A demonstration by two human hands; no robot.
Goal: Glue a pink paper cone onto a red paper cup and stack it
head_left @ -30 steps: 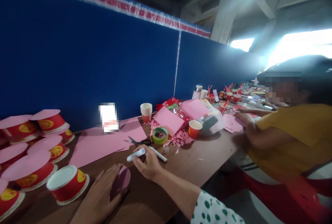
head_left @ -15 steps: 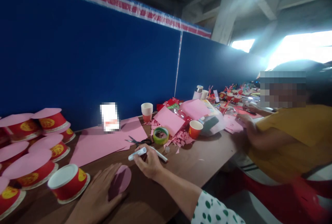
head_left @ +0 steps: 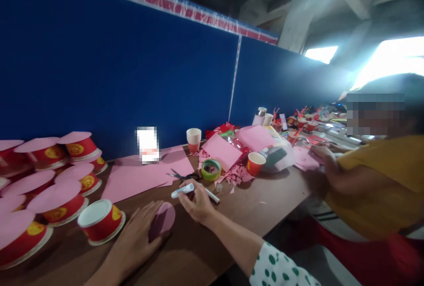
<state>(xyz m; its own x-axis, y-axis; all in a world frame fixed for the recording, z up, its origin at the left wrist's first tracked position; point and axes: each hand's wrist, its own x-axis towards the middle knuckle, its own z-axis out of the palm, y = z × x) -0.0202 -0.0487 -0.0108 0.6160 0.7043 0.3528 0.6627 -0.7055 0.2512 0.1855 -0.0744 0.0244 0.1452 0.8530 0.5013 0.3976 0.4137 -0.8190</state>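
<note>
Near the tabletop's front edge, I see the left hand laid over a pink disc, fingers flat and unclenched, apparently steadying it against the surface. Just to its right, the right hand grips a white tube between thumb and fingers, aslant above the tabletop, likely for control of its tip. A pen shows behind that hand; I cannot tell whether they touch.

Left of the hands, a lone cup stands upside down, within easy reach. Topped cups crowd the left side, probably grouped to keep off the arms' path. Toward the far edge, scissors lie with blades parted beside a tape roll, both handy to the right hand. Pink sheets lie flat behind; a stack of cups stands by the blue partition. Farther right along the front edge sits a co-worker in yellow.

Up close, the disc is round, thin and matt, the tube smooth and plastic-looking. The cups look like red paper, with yellow emblems and pale flared rims. Beyond, the roll is a glossy green ring, and jagged paper scraps heap beside it.
</note>
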